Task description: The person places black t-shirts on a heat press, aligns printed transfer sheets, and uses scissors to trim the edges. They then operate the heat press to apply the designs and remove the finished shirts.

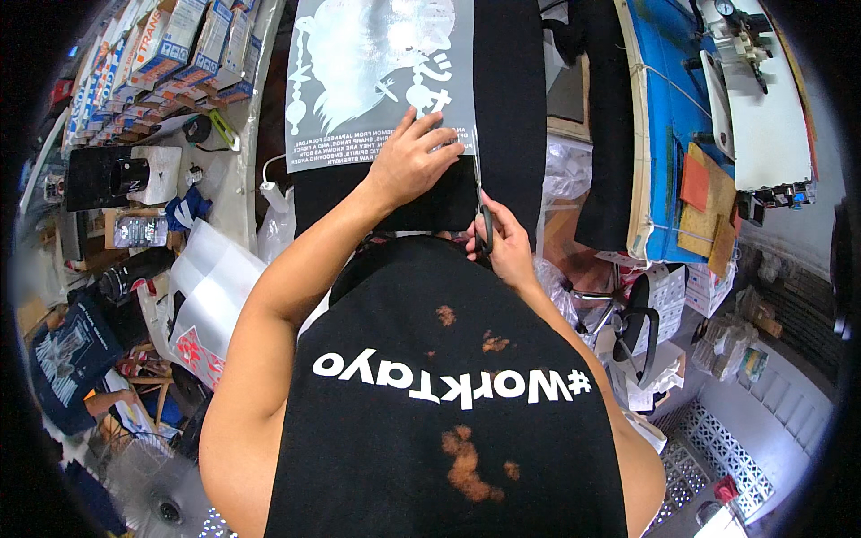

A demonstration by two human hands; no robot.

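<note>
My left hand [413, 157] rests with loosely spread fingers on a grey sheet [341, 63] printed with a white figure and lettering, which lies on a black surface [507, 90]. My right hand [505, 240] grips black-handled scissors [484, 224] at the sheet's right edge, below and right of my left hand. The blades point away from me, along that edge; whether they are open I cannot tell. Part of them is hard to make out against the sheet's edge. Below my hands is my black top [377, 305] with white lettering and orange-brown blotches.
Shelving at upper left holds several white-and-blue boxes [166, 49] and tools. A clear plastic sheet [211, 278] hangs at left. At right stand a blue-and-white bench [664, 108] with metal fittings and orange boards [708, 215], with bags and cartons [673, 314] below. A fan [161, 498] is at lower left.
</note>
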